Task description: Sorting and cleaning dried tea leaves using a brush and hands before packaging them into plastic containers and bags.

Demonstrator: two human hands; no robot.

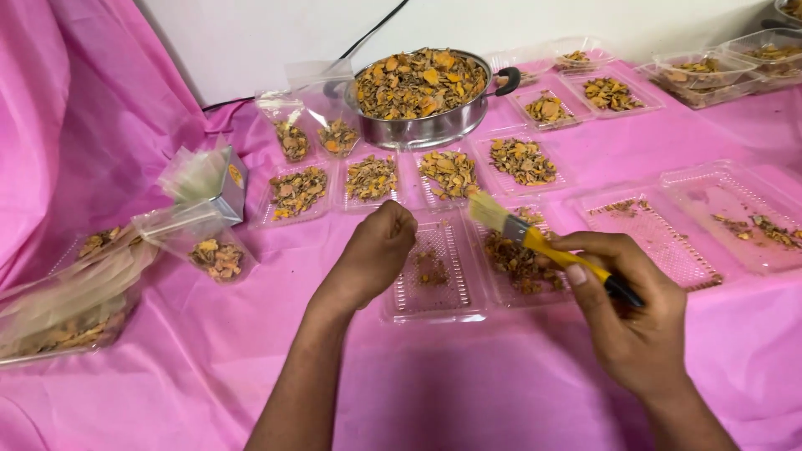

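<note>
A pink-draped counter [468, 392] carries a steel pan [426, 125] of dried orange-brown chips at its far edge, with clear trays in rows before it. Over the near clear tray [430, 296], the left hand [372, 255] pinches its fingers together, apparently around chips. The right hand [631, 321] grips a yellow-handled brush [539, 242]; short, light strokes above the tray would suit best

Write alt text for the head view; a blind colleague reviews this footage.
A person's right hand holds a yellow-handled brush beside the closed left hand, above clear plastic trays of dried orange-brown chips on a pink cloth. Behind them stands a steel pan full of the same chips.
</note>
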